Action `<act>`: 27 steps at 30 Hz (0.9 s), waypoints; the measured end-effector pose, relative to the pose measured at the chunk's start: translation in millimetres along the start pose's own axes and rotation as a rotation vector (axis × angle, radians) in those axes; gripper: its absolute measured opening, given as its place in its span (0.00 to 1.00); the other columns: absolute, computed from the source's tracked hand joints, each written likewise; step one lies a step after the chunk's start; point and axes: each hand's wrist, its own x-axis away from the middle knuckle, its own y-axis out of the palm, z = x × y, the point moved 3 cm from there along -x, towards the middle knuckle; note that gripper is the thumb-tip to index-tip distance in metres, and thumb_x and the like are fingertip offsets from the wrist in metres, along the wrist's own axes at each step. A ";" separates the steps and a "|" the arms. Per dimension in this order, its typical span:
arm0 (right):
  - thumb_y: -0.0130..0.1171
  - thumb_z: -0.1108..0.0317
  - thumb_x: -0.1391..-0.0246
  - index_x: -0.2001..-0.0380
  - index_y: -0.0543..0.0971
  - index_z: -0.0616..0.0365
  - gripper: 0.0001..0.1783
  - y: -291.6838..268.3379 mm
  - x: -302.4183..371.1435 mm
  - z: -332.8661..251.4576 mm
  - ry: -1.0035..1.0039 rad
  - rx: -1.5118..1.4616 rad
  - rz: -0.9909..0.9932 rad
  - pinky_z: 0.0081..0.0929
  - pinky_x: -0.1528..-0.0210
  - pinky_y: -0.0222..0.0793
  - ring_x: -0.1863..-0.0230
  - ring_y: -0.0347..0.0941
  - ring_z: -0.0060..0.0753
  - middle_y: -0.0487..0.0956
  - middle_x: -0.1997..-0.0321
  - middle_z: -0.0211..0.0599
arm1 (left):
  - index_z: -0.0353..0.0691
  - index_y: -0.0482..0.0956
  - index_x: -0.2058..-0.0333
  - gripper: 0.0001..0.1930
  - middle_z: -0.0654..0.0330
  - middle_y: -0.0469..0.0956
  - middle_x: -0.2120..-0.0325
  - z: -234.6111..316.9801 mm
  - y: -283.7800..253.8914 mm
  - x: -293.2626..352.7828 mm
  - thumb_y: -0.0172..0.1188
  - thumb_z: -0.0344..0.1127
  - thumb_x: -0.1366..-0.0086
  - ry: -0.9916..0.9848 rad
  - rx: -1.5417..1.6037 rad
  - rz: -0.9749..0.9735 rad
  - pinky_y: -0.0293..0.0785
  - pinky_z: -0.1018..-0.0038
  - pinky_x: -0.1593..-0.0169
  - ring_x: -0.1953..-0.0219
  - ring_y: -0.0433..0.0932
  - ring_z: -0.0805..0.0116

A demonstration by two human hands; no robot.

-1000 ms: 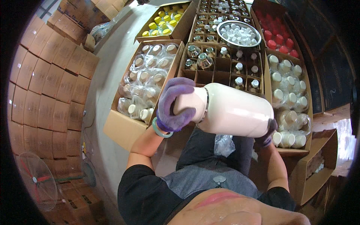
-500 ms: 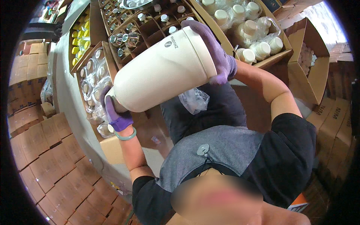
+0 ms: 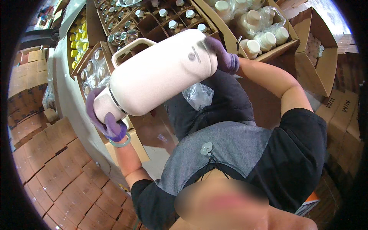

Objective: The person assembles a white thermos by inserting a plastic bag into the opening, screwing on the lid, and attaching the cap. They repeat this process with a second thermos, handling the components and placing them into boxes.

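A large cream vacuum jug (image 3: 159, 74) lies tilted across both hands in front of me, its lid end lower left and its base upper right. A looped handle (image 3: 132, 46) stands out from its far side. My left hand (image 3: 105, 115), in a purple glove, wraps round the lid (image 3: 106, 104), thumb on the near side. At the other end my right hand (image 3: 223, 56), also in a purple glove, is pressed against the base, with some of its fingers hidden behind the jug.
Beyond the jug is a divided carton (image 3: 147, 27) of bottles. Cartons of cream-lidded bottles (image 3: 253, 48) and yellow-capped ones (image 3: 78, 44) flank it. An open carton (image 3: 327, 57) stands right. Stacked brown boxes (image 3: 57, 165) fill the left. A clear plastic bag (image 3: 198, 96) lies by my legs.
The jug has turned about its length, bringing the handle into view on its far side. My left hand has moved left and down with the lid; the right hand's grip has shifted on the base.
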 end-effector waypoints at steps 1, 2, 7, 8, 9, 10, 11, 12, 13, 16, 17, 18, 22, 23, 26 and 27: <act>0.58 0.38 0.49 0.31 0.52 0.57 0.52 7.8 -1.8 -13.8 -0.220 0.292 -0.102 0.38 0.30 0.53 0.34 0.60 0.37 0.63 0.34 0.43 | 0.33 0.61 0.39 0.38 0.45 0.71 0.45 -14.2 4.0 13.0 0.55 0.55 0.39 -0.208 0.249 0.092 0.65 0.52 0.39 0.43 0.70 0.49; 0.61 0.32 0.55 0.27 0.41 0.57 0.65 19.9 -3.5 -24.6 -0.437 0.577 -0.211 0.38 0.28 0.46 0.29 0.52 0.40 0.54 0.28 0.46 | 0.32 0.60 0.38 0.39 0.47 0.71 0.45 -27.8 7.0 29.1 0.55 0.56 0.40 -0.418 0.490 0.190 0.65 0.53 0.39 0.42 0.70 0.50; 0.59 0.31 0.57 0.26 0.41 0.54 0.65 18.8 -3.3 -16.4 -0.562 0.452 -0.247 0.39 0.28 0.47 0.28 0.52 0.42 0.54 0.28 0.48 | 0.33 0.59 0.37 0.42 0.44 0.69 0.44 -24.7 16.7 41.6 0.56 0.57 0.42 -0.403 0.473 0.291 0.66 0.54 0.38 0.42 0.71 0.48; 0.60 0.32 0.57 0.27 0.41 0.54 0.65 17.9 -5.2 -10.3 -0.538 0.390 -0.223 0.39 0.28 0.47 0.28 0.52 0.42 0.54 0.28 0.47 | 0.33 0.58 0.36 0.43 0.44 0.69 0.43 -17.3 15.7 35.9 0.57 0.58 0.42 -0.336 0.434 0.289 0.66 0.54 0.37 0.42 0.71 0.47; 0.60 0.32 0.56 0.27 0.40 0.54 0.65 15.6 -6.9 -2.5 -0.514 0.328 -0.197 0.39 0.28 0.47 0.28 0.53 0.42 0.54 0.28 0.47 | 0.33 0.60 0.37 0.43 0.43 0.69 0.44 -13.5 13.3 34.3 0.56 0.59 0.42 -0.330 0.374 0.309 0.68 0.54 0.39 0.43 0.72 0.47; 0.59 0.35 0.54 0.27 0.41 0.54 0.62 8.8 -7.8 3.0 -0.473 0.300 -0.152 0.39 0.28 0.48 0.28 0.53 0.42 0.56 0.29 0.46 | 0.33 0.60 0.37 0.42 0.43 0.69 0.44 -13.3 14.1 32.5 0.55 0.59 0.42 -0.313 0.360 0.297 0.67 0.54 0.38 0.42 0.71 0.47; 0.59 0.38 0.51 0.27 0.42 0.54 0.59 10.4 -8.7 5.3 -0.429 0.265 -0.106 0.39 0.28 0.48 0.28 0.53 0.41 0.57 0.29 0.46 | 0.33 0.61 0.38 0.42 0.43 0.69 0.44 -13.9 13.4 32.1 0.55 0.59 0.42 -0.300 0.342 0.282 0.67 0.53 0.38 0.42 0.71 0.47; 0.58 0.40 0.49 0.27 0.43 0.52 0.56 11.4 -5.0 5.2 -0.330 0.203 -0.107 0.39 0.29 0.50 0.29 0.55 0.40 0.58 0.30 0.46 | 0.33 0.61 0.38 0.41 0.43 0.69 0.44 -15.2 12.9 31.3 0.54 0.59 0.42 -0.287 0.325 0.267 0.66 0.53 0.38 0.41 0.70 0.47; 0.58 0.42 0.47 0.27 0.44 0.51 0.54 12.8 1.0 2.0 -0.231 0.140 -0.106 0.39 0.29 0.52 0.30 0.57 0.40 0.59 0.30 0.46 | 0.34 0.62 0.38 0.41 0.44 0.69 0.44 -27.8 12.1 37.3 0.54 0.58 0.42 -0.390 0.386 0.304 0.66 0.52 0.37 0.40 0.69 0.48; 0.57 0.51 0.42 0.27 0.50 0.46 0.44 28.2 3.1 -18.0 -0.153 0.317 -0.026 0.37 0.35 0.62 0.37 0.64 0.39 0.63 0.34 0.41 | 0.37 0.63 0.38 0.39 0.48 0.70 0.42 -62.2 12.6 69.1 0.54 0.58 0.40 -0.736 0.609 0.440 0.64 0.52 0.37 0.38 0.67 0.52; 0.59 0.51 0.43 0.29 0.54 0.48 0.43 30.3 5.1 -22.9 -0.171 0.428 -0.041 0.37 0.34 0.60 0.36 0.63 0.39 0.64 0.35 0.42 | 0.38 0.63 0.37 0.38 0.50 0.70 0.42 -68.0 18.0 74.7 0.54 0.59 0.40 -0.875 0.744 0.491 0.64 0.53 0.37 0.38 0.67 0.53; 0.61 0.52 0.44 0.30 0.58 0.49 0.42 32.8 5.4 -30.0 -0.193 0.533 -0.070 0.36 0.34 0.59 0.35 0.63 0.40 0.66 0.36 0.43 | 0.39 0.64 0.37 0.38 0.52 0.70 0.41 -74.7 21.1 81.6 0.54 0.59 0.39 -1.004 0.872 0.548 0.64 0.54 0.36 0.37 0.66 0.55; 0.62 0.52 0.43 0.41 0.74 0.56 0.30 57.5 11.7 -68.2 -0.794 1.309 -0.268 0.39 0.33 0.58 0.34 0.61 0.47 0.65 0.36 0.51 | 0.40 0.67 0.40 0.28 0.56 0.71 0.41 -127.9 22.6 133.4 0.54 0.48 0.34 -0.645 0.318 0.151 0.66 0.59 0.38 0.40 0.69 0.59; 0.65 0.53 0.44 0.45 0.78 0.57 0.28 59.7 11.2 -74.5 -0.892 1.362 -0.287 0.37 0.36 0.62 0.38 0.65 0.45 0.68 0.39 0.50 | 0.40 0.68 0.41 0.25 0.56 0.72 0.42 -124.4 27.4 133.7 0.54 0.43 0.33 -0.597 0.294 0.122 0.67 0.61 0.39 0.41 0.71 0.61; 0.67 0.58 0.46 0.46 0.78 0.57 0.25 64.1 3.4 -79.9 -0.798 1.257 -0.479 0.35 0.40 0.67 0.43 0.71 0.44 0.72 0.44 0.47 | 0.38 0.69 0.43 0.22 0.56 0.74 0.44 -134.0 38.9 151.1 0.57 0.36 0.34 -0.834 0.854 0.335 0.69 0.64 0.40 0.44 0.74 0.63; 0.67 0.63 0.46 0.47 0.79 0.56 0.23 68.3 1.9 -84.5 -0.803 1.276 -0.525 0.33 0.45 0.72 0.49 0.75 0.43 0.75 0.49 0.44 | 0.37 0.68 0.42 0.26 0.56 0.74 0.44 -137.2 37.5 154.0 0.61 0.36 0.38 -0.850 0.725 0.261 0.67 0.64 0.39 0.42 0.72 0.63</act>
